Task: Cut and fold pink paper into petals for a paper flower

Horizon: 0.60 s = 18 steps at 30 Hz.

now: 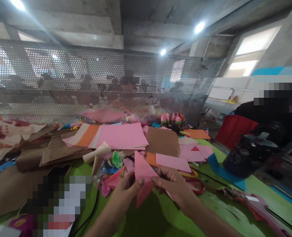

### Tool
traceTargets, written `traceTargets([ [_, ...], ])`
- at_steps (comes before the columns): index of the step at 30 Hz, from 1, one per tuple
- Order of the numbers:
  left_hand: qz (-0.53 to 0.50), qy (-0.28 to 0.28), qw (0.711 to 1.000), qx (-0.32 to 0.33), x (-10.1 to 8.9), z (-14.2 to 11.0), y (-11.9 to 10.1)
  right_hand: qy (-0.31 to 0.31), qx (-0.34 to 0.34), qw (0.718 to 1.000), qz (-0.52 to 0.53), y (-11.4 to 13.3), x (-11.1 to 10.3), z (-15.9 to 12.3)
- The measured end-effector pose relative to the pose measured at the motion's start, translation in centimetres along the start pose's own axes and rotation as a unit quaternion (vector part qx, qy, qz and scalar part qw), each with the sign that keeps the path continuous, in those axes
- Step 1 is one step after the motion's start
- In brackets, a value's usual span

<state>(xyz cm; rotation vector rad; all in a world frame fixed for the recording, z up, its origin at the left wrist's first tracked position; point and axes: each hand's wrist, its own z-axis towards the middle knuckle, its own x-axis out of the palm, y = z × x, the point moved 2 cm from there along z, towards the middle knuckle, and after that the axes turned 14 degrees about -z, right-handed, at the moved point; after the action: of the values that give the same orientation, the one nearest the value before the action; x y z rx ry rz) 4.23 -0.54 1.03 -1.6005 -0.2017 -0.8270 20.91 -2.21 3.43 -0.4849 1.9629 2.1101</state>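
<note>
A triangular piece of folded pink paper point(144, 172) is held up between both hands, above the green table point(86, 184). My left hand point(128, 188) grips its left side, with the thumb pressed on the front face. At the right corner, the thumb and fingers of my right hand point(172, 185) pinch the same paper. Just behind lie a pink paper strip point(172, 162) and an orange piece point(150, 159). Red looped handles point(199, 187), apparently of scissors, show beyond my right wrist. Left of my left hand are crumpled plastic and a pink ribbon-like piece point(114, 177).
Pink sheets point(122, 135) and a brown sheet point(163, 141) cover the back. Brown paper point(10, 191) is heaped at left. A pink glue gun point(258, 205) and a dark container point(242, 154) stand to the right. Behind rises a perforated metal screen point(91, 75). A person sits at far right.
</note>
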Motion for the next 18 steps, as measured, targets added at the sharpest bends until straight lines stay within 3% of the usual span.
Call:
traceTargets([
  [5,-0.040,-0.024,0.999,-0.013,-0.4,0.4,0.0,0.024,-0.032,0.995,-0.091,0.6,0.2,-0.3],
  [10,-0.101,-0.053,0.993,-0.028,-0.9,0.4,0.0,-0.008,-0.089,0.994,-0.059,1.2,-0.4,-0.3],
  [14,-0.167,-0.084,0.981,-0.055,-0.4,-0.1,0.1,-0.008,-0.154,0.983,-0.103,1.8,-0.6,-0.4],
  [18,-0.194,-0.075,0.976,-0.064,0.5,-0.6,-0.1,-0.040,-0.188,0.971,-0.144,2.2,-0.7,-0.5],
])
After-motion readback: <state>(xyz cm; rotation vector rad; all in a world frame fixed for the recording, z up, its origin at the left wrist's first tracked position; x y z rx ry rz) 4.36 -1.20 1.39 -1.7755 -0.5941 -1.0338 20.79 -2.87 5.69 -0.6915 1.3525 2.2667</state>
